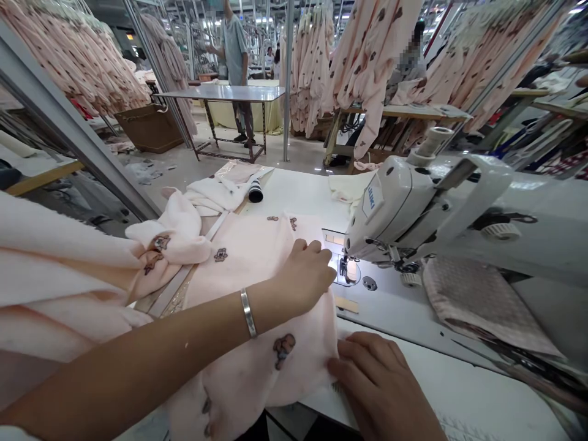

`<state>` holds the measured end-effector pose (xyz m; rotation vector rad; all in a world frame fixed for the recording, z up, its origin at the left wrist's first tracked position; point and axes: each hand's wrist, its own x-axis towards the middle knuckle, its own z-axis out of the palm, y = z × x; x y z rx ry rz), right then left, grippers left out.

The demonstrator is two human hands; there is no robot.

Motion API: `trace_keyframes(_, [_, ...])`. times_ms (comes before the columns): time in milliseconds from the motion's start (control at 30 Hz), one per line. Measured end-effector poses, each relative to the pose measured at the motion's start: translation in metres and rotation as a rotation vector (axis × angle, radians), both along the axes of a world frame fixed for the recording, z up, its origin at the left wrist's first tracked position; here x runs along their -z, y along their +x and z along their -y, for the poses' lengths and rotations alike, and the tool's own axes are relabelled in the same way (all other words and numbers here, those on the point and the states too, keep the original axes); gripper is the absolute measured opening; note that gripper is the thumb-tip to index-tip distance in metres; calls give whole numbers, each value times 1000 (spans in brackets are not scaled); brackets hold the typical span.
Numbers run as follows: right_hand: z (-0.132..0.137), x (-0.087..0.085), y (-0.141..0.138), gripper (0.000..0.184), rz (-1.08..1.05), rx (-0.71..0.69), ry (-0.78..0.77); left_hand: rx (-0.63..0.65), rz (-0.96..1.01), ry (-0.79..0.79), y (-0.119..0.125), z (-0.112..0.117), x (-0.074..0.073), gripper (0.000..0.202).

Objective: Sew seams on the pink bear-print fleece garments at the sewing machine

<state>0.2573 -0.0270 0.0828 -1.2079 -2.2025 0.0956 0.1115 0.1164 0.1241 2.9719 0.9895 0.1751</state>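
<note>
Soft pale-pink fleece garment with brown bear prints (248,257) lying on the white bench (459,392), its edge pressed flat by the left hand (305,275) and right hand (381,383) just short of the white sewing machine's (404,208) needle, apparently with the seam not yet begun.

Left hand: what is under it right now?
The left hand presses flat on pink printed fabric beside the sewing machine needle. The white table beneath the fabric is covered there; any layers below cannot be seen.

Left hand (307,274) is reached way forward, palm down, fingers curled, bangle on the wrist; right hand (379,378) lies flat, closer in.
</note>
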Motion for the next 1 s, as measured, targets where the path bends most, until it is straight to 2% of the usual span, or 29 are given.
trace_keyframes(67, [-2,-1,1,21,1,-30,-19,3,-41,-8,2,9,-1,6])
trace_keyframes(200, [-10,-9,6,24,38,-135,48,111,-181,-64,-2,37,6,24])
trace_keyframes(300, [-20,-16,13,26,101,-176,85,65,-45,-22,-14,49,19,40])
trace_keyframes(367, [-28,-18,18,26,153,-211,122,58,84,-58,-21,43,25,44])
trace_keyframes(433, [-36,-17,24,27,185,-225,149,119,166,-110,-24,29,27,43])
trace_keyframes(600, [-48,-9,32,30,165,-185,145,190,242,-132,-19,-1,27,45])
trace_keyframes(767, [-47,-2,32,26,118,-158,127,197,239,-148,-16,-4,27,44])
trace_keyframes(900, [-44,-7,31,22,162,-105,134,217,220,-117,-17,-6,29,44])
trace_keyframes(1000, [-42,-12,30,20,215,-94,180,305,210,-36,-15,-8,31,34])
